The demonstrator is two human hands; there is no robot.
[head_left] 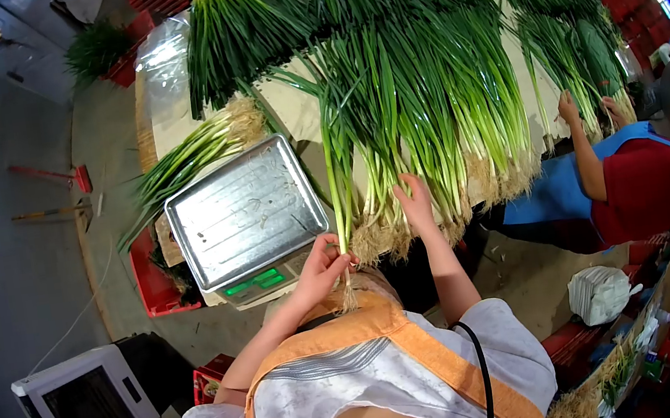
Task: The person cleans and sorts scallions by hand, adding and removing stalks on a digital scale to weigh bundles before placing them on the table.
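Observation:
My left hand (325, 267) is closed around a thin green onion (335, 183) just above its roots, at the table's near edge. The leaves of that onion run up into the large pile. My right hand (415, 200) rests against the white stems of the piled green onions (442, 119), its fingers stretched out and partly among the stalks. The roots of the pile hang toward me over the edge. Left of my left hand stands a scale with a metal tray (247, 212) and a lit green display (255, 283). Bits of dirt lie on the tray.
A small bundle of green onions (203, 142) lies behind the scale. More heaps (243, 26) cover the far table. At right, a person in a blue apron (548, 189) handles onions. A red crate (159, 270) stands beneath the left edge, a grey heater-like appliance (91, 410) at lower left.

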